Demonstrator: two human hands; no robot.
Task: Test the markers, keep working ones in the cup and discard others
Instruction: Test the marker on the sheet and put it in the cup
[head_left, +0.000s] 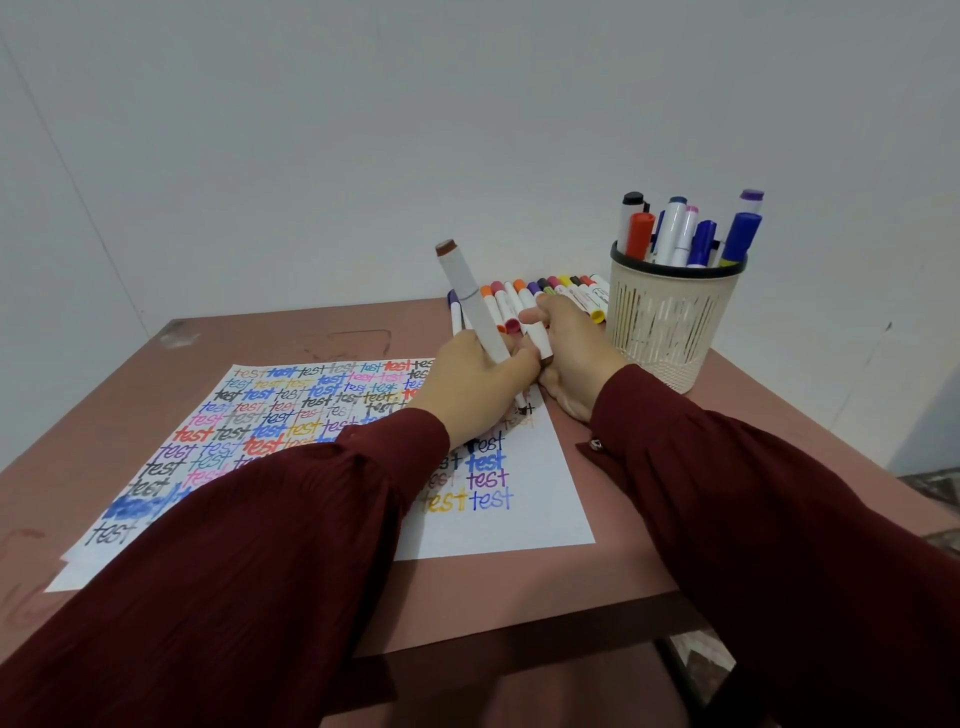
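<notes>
My left hand (475, 382) grips a white marker with a brown end cap (470, 296), its tip down on the white test paper (498, 525), which is covered in coloured "test" words. My right hand (571, 353) rests just right of it, fingers closed around a white cap or marker piece (540, 343) at the paper's top right corner. A beige slotted cup (667, 317) with a black rim stands to the right and holds several markers (685, 228). A row of several capped markers (550, 291) lies on the table behind my hands.
The brown table (291, 338) ends at a white wall behind; its front edge (519, 634) is near my sleeves. Dark red sleeves cover much of the paper's lower left. Bare tabletop lies left of the paper and right of the cup.
</notes>
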